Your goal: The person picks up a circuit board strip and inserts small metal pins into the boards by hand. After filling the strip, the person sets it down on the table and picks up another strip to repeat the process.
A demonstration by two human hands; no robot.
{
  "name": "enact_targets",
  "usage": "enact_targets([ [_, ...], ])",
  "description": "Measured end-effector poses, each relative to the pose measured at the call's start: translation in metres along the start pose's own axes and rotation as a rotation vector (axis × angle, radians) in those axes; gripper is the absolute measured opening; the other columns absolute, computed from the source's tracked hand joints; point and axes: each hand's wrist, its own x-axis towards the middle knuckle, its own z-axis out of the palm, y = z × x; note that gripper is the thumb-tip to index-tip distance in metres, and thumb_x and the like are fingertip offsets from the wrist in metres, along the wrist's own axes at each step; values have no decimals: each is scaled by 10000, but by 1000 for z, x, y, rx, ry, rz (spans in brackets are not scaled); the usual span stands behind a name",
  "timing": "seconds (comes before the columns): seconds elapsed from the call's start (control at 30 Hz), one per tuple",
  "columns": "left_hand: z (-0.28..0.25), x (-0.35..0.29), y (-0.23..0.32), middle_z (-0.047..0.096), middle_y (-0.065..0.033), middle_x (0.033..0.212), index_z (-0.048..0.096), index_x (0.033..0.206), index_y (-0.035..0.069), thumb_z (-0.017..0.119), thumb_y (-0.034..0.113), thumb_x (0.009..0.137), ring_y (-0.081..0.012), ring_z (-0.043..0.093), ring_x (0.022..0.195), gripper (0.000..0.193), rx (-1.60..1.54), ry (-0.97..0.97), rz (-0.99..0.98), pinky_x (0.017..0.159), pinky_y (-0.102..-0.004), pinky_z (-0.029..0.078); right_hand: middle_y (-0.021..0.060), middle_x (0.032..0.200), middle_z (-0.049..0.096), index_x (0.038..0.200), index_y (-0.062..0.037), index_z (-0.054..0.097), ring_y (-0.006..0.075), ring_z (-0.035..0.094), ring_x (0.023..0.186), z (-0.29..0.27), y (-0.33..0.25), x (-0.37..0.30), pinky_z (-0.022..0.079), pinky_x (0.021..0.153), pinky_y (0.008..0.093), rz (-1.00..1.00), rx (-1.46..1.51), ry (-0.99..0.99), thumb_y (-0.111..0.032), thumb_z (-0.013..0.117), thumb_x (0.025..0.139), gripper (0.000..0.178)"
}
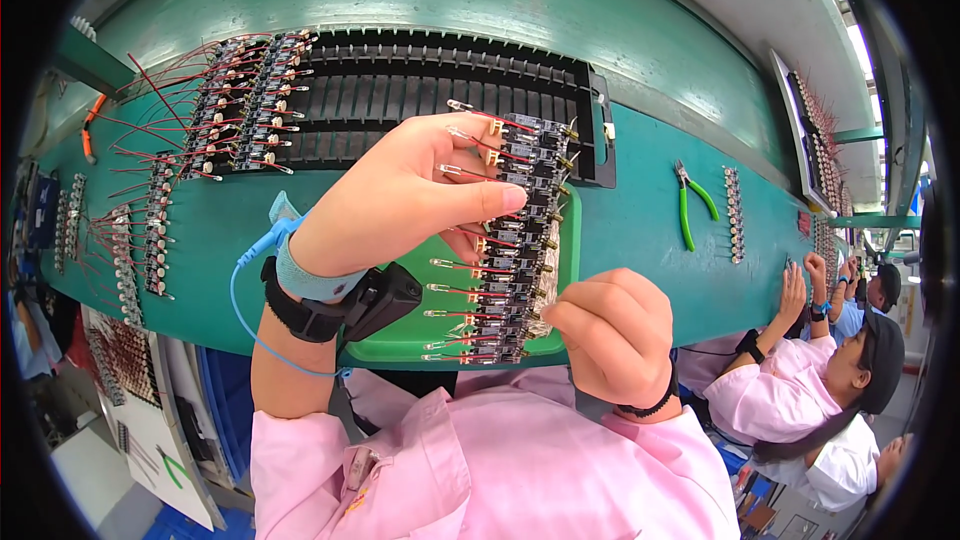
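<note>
My left hand (415, 185) grips a long strip of joined small circuit boards (512, 240) near its far end, thumb on top. Short red wires with clear bulb-like tips stick out along the strip's left side, and small brass-coloured parts line its right edge. Beneath lies a green tray (571, 240) holding a bundle of thin pale pieces (546, 270), partly covered by the strip. Close to the strip's near right edge, my right hand (618, 335) is closed, thumb and forefinger pinched together. Whatever it pinches is too small to make out.
Behind the tray stands a slotted black rack (400, 95) with wired board strips (270, 100) at its left end. More strips (158, 225) lie at left. Green-handled cutters (686, 205) and another strip (735, 215) rest at right, where co-workers (800, 370) sit. A blue cord (240, 290) trails from my left wrist.
</note>
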Motion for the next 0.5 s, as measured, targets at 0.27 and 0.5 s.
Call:
enact_targets([
  [0.27,0,0,1,601,-38,760,532,979,6,582,101,813,-87,585,601,198,-5,-4,-8,498,-209,501,84,687,533,737,7,573,208,501,542,2,0,-1,394,461,288,80,61,44,65,610,508,239],
  [0.5,1,-2,1,594,-34,763,532,977,4,585,105,812,-82,573,582,201,-10,5,-2,490,-209,498,85,680,526,751,10,566,208,498,545,5,1,0,380,455,280,141,76,68,101,605,548,225],
])
